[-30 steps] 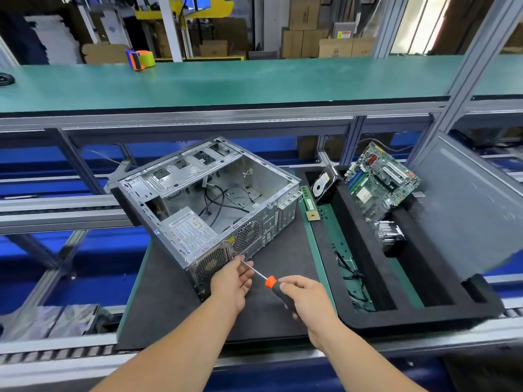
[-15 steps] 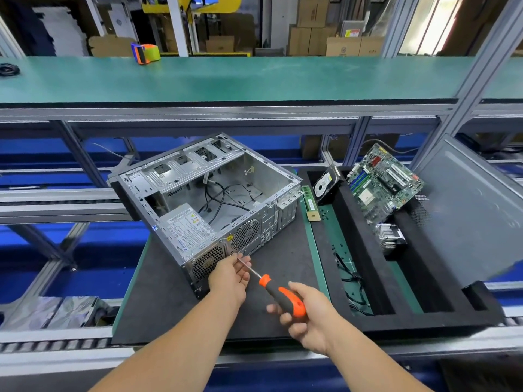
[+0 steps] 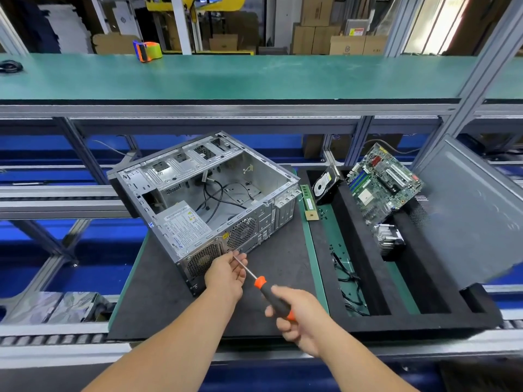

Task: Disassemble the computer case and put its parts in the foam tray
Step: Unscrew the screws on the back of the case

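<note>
**Working the power supply screws at the back of the case**

The computer case (image 3: 203,199) lies on its side on the dark mat (image 3: 135,301), open face up and back panel toward me, a little left of centre. It is stiff sheet steel, and I judge it heavy enough to stay put but sharp along its cut edges, so I would take it by the folded frame rails, not the thin panels. The power supply (image 3: 184,227) sits in the near corner, probably the densest part left; loose black cables (image 3: 218,196) inside are soft and may snag as it lifts out.

My left hand (image 3: 226,274) rests against the back panel, its fingers loosely curled around the metal shaft of the screwdriver (image 3: 271,292) to steady the tip. My right hand (image 3: 300,318) is clamped on its black and orange handle, which looks grippy.

To the right, the foam tray (image 3: 368,323) touches the mat. A memory stick (image 3: 310,200) lies along its left edge; a hard drive (image 3: 324,185), motherboard (image 3: 382,182) and heatsink (image 3: 387,239) stand in its slots, all fragile. The side panel (image 3: 475,210) leans at the far right.

The tabletop is a roller conveyor (image 3: 56,339), under a green shelf (image 3: 254,77) in a workshop.
</note>
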